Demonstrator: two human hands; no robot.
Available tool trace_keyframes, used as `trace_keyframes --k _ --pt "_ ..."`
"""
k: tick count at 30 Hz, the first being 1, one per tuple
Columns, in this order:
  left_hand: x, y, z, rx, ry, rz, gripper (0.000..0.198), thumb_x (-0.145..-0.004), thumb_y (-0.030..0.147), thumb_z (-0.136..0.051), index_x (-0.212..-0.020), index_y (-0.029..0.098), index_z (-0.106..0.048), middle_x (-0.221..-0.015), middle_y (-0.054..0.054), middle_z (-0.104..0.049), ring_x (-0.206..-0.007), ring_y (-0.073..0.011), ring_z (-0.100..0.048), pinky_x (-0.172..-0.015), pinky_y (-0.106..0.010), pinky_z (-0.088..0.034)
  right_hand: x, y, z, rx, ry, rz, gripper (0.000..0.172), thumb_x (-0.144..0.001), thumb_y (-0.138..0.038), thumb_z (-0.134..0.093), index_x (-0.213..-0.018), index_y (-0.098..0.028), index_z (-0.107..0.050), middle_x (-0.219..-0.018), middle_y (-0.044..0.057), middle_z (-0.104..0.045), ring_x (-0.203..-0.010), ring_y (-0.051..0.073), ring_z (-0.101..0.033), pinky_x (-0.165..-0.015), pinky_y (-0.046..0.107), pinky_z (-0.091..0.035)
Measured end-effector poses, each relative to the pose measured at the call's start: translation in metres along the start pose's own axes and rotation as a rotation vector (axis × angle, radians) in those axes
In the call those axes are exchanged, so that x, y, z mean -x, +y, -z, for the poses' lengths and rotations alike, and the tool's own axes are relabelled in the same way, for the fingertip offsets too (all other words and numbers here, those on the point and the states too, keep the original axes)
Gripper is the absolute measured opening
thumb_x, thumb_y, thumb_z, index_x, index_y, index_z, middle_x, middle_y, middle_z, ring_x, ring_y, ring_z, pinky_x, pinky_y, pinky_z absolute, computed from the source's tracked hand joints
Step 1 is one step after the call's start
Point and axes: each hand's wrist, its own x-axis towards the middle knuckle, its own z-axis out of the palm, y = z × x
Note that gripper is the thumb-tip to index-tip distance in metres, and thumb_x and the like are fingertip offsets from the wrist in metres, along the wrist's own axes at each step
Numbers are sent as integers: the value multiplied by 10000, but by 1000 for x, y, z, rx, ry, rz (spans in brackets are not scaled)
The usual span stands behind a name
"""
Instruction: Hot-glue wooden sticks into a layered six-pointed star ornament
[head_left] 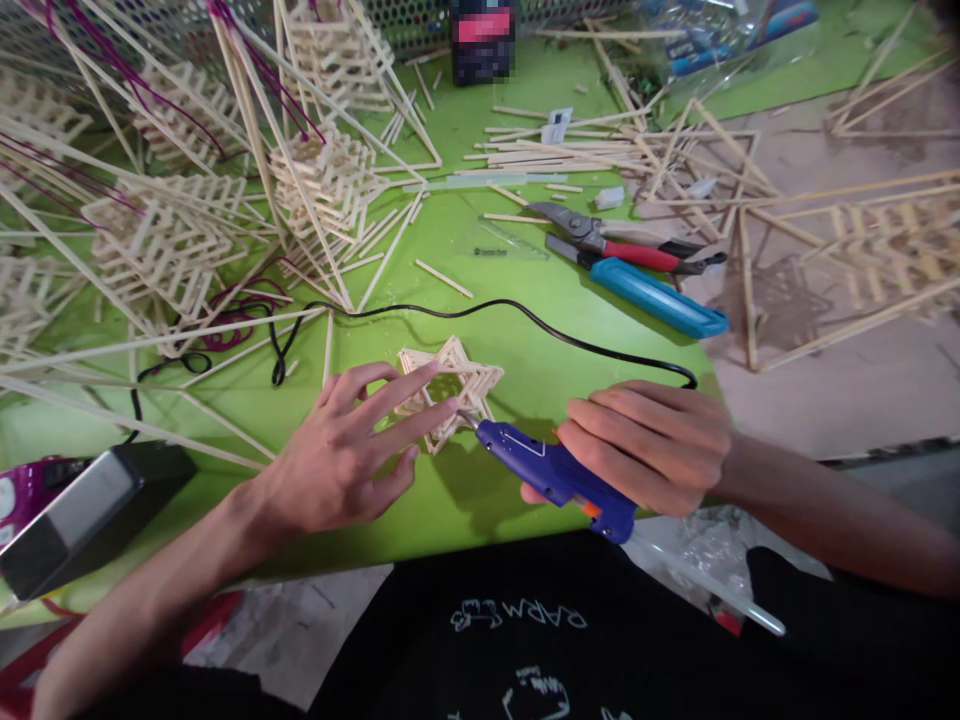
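Observation:
My right hand (pixel 649 445) is wrapped round a blue hot glue gun (pixel 525 460) with an orange trigger. A clear glue stick (pixel 720 582) juts from its back end. The gun's nozzle points left and meets the lower right side of a star-shaped stack of thin wooden sticks (pixel 480 378). My left hand (pixel 352 440) lies over the left of this star with its fingers spread. Two fingertips rest on the star and hide part of it. A black cord (pixel 517 305) runs from the gun leftward across the green table (pixel 450 510).
Several stick-built structures (pixel 322 185) with purple cords crowd the left. Pruning shears (pixel 630 245) and a teal cutter knife (pixel 660 298) lie at the right, below loose sticks (pixel 555 152). A black box (pixel 90 515) stands at the lower left. More stick frames (pixel 892 240) sit far right.

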Motion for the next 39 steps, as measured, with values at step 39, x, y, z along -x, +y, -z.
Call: trace_keyframes --k 39 --pt "2 -1 -1 -82 7 -21 732 -852 149 -657 -1530 293 -423 -1539 -88 -498 -1219 -331 -531 -917 -494 -502 5 16 17 -141 -92 -161 343 -806 -556 -760 -940 -245 -703 -914 51 -783 -823 201 -745 -673 321 -607"
